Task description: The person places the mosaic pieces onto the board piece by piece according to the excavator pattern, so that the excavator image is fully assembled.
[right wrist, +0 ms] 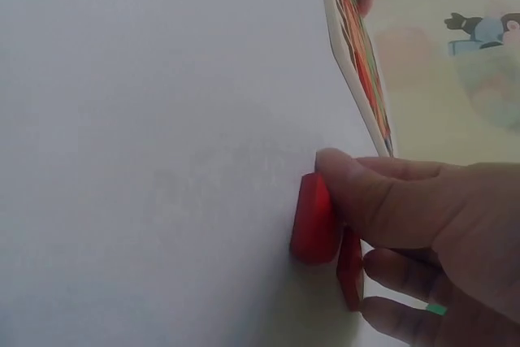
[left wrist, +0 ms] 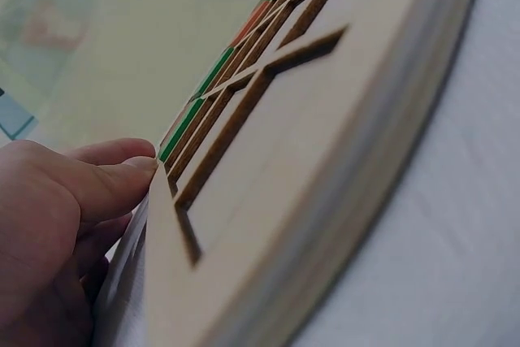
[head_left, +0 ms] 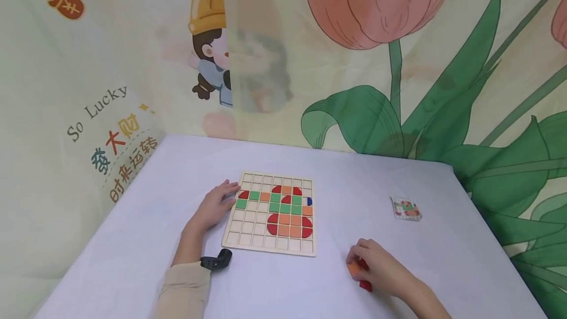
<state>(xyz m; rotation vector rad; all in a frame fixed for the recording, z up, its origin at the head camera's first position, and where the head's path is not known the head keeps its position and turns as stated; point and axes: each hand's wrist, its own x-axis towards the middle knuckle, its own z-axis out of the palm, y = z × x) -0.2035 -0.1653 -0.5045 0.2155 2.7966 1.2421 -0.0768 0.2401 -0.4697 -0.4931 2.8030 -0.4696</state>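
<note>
Red tiles [right wrist: 317,221] under right hand [head_left: 381,267], wooden board [head_left: 271,215] at left hand [head_left: 214,207].

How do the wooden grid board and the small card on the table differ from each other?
The wooden grid board is far larger than the small card. The board lies in front of the person, its left edge touched by the left hand; the card lies apart to the right, with no hand on it. The board holds loose coloured tiles in its cells; the card looks flat and printed. Both show red, green and orange patterns.
</note>
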